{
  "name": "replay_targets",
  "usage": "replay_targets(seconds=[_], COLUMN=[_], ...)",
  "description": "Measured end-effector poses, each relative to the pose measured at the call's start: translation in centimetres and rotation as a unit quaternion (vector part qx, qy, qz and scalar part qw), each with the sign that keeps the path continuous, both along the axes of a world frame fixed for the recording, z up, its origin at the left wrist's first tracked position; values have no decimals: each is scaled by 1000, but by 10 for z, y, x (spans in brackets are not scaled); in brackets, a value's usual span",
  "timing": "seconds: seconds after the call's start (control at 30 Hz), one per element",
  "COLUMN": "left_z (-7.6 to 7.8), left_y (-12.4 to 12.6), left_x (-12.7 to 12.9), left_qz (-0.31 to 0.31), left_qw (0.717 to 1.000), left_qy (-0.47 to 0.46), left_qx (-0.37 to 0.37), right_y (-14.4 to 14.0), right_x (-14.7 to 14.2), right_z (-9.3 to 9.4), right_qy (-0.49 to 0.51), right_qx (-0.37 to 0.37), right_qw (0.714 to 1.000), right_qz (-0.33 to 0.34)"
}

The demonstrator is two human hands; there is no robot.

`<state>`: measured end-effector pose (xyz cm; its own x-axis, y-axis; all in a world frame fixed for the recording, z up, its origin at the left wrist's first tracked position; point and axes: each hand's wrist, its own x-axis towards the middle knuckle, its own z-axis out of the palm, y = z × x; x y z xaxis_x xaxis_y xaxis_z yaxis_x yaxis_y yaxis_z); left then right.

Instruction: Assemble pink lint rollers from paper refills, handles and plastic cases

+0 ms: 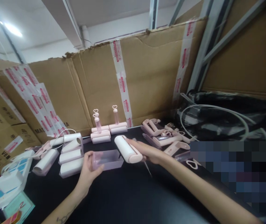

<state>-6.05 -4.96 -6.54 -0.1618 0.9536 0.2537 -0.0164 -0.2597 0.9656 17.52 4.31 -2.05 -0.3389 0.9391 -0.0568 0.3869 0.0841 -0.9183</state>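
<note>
black table | cardboard walls | left hand grips cover | right hand grips roller

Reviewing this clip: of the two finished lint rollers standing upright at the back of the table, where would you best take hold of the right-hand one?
Probably by the heart-topped handle of the right-hand roller, coming from above. It stands upright and clear, while its base sits close beside the neighbouring roller, leaving little room at that side.

Free room is found on the bare black table at lower centre. Passage is blocked by white rolls at left, pink handles at right, cardboard wall behind.
</note>
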Motion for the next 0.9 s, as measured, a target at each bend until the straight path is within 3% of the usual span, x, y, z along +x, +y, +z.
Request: replay_targets(seconds=[0.07, 0.17, 0.27, 0.33, 0.43, 0.53, 0.63, 0.73, 0.9], left_z=[-13, -28, -30, -23, -9, 1, 4, 1, -3], left_y=[7, 14, 14, 7, -11, -30, -40, -40, -35], left_x=[-1, -5, -4, 2, 15, 26, 29, 28, 26], left_qz=[9, 45, 110, 99, -61, -190, -196, -198, -208], left_qw=[996, 966, 943, 949, 984, 982, 973, 967, 967], left_qy=[94, 254, 312, 295, 156, -9, -68, -93, -69], left_qx=[3, -3, 27, 51, 61, -7, -100, -130, -133], right_y=[8, 22, 26, 14, -22, -61, -74, -69, -71], right_x=[5, 24, 37, 31, 0, -25, -22, -6, -2], right_z=[-5, 0, 13, 20, 20, 16, 15, 19, 19], right_qy=[-57, -130, -160, -137, -24, 29, 38, 102, 191], right_qx=[19, 76, 140, 164, 167, 166, 244, 286, 302], right_qw=[998, 985, 971, 975, 981, 962, 953, 946, 919], right_qz=[-23, -80, -107, -63, 100, 217, 177, 112, 169])
